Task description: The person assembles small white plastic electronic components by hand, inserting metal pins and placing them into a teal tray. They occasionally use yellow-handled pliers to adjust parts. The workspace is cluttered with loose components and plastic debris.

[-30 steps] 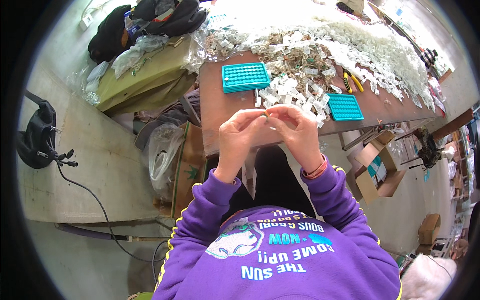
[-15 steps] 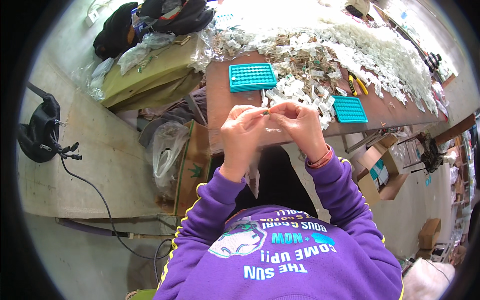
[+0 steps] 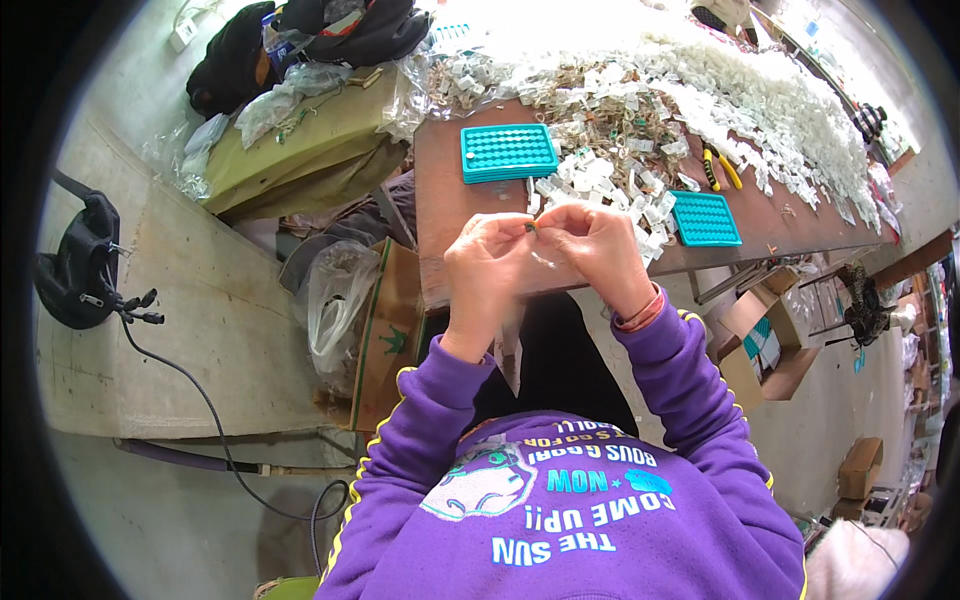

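Observation:
My left hand (image 3: 484,268) and my right hand (image 3: 597,252) meet fingertip to fingertip over the table's near edge. Both are closed in a pinch. Between the fingertips shows a tiny dark-green and orange piece (image 3: 531,227), too small to name and partly covered by the fingers. A thin whitish bit hangs just below it, blurred. Just beyond my left hand sits a stack of teal dimpled trays (image 3: 508,150), with one small white piece in the top tray. Right of my right hand lies another teal tray (image 3: 706,219).
White plastic pieces (image 3: 610,185) are heaped beyond my hands, and a large pale pile (image 3: 790,130) covers the table's far right. Yellow-handled pliers (image 3: 722,168) lie beside it. Below the table (image 3: 440,190) stand a cardboard box (image 3: 385,345) at left and an open carton (image 3: 765,345) at right.
My hands stay pinched together, shifted only slightly. The green and orange piece shows a little more between the fingertips. The table and trays appear slightly farther right through a small camera shift.

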Tool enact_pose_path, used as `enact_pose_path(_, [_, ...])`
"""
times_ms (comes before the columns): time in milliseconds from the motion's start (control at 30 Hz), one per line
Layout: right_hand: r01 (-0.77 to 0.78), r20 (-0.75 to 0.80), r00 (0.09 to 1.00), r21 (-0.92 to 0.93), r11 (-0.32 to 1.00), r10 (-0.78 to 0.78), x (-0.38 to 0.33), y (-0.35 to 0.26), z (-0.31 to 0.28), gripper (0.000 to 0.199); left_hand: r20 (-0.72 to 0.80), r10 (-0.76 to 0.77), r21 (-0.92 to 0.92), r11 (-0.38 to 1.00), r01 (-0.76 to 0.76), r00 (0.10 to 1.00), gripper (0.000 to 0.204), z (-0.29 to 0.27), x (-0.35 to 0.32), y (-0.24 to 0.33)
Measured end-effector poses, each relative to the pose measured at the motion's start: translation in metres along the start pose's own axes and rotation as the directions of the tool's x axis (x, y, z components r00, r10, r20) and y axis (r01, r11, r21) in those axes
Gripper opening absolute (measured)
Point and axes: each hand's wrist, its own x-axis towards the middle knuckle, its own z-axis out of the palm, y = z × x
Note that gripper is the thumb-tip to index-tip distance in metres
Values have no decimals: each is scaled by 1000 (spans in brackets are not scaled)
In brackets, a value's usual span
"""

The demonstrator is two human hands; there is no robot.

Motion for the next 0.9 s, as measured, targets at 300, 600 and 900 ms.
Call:
enact_pose_path(300, [127, -36, 989, -268, 955, -142, 7, 0, 11, 10, -58, 60, 199, 979, -48, 997, 15, 2, 0, 2])
enact_pose_path(600, [141, -127, 978, -197, 970, -168, 8, 11, 27, 8, -83, 37, 256, 967, -15, 996, 16, 3, -1, -3])
enact_pose_path(900, [54, 33, 998, 82, 995, -57, 27, 21, -4, 18, 167, -180, -327, 917, 227, 969, 20, 4, 15, -19])
